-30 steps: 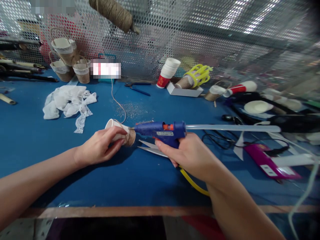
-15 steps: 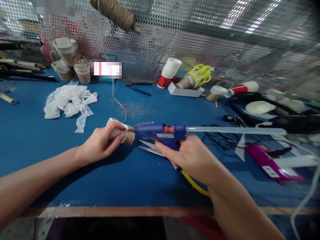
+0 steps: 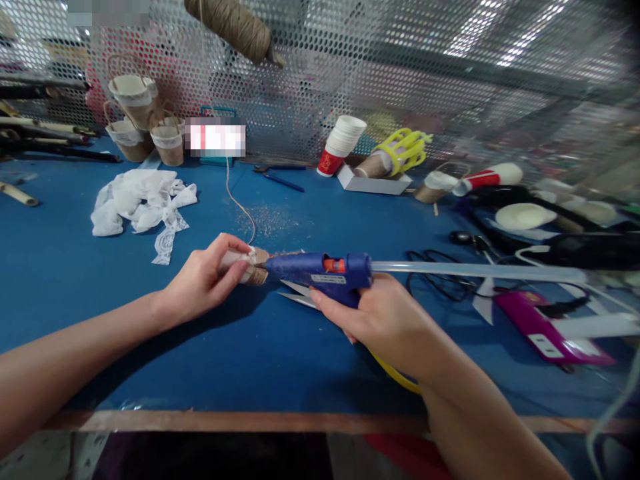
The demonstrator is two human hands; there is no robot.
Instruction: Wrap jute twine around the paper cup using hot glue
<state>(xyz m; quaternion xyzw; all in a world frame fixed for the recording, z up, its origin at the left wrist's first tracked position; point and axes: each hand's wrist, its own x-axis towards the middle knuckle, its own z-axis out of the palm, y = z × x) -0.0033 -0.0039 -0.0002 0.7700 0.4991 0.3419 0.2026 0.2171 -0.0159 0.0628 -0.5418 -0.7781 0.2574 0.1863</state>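
Observation:
My left hand is wrapped round a small white paper cup lying on its side on the blue table; brown twine covers the cup's bottom end. My right hand grips a blue hot glue gun whose nozzle touches the twine-wrapped end of the cup. A long clear glue stick sticks out of the back of the gun to the right. A thin twine strand runs from the cup up to a twine spool overhead.
Scissors lie under the gun. White lace is at the left, twine-wrapped cups at the back left, a stack of paper cups and a yellow frame at the back. A purple tool and black cables lie right. A perforated metal screen stands behind.
My left hand has rolled the cup so its open rim is now hidden under the fingers. The glue gun's nozzle stays at the cup's twine end, shifted slightly down.

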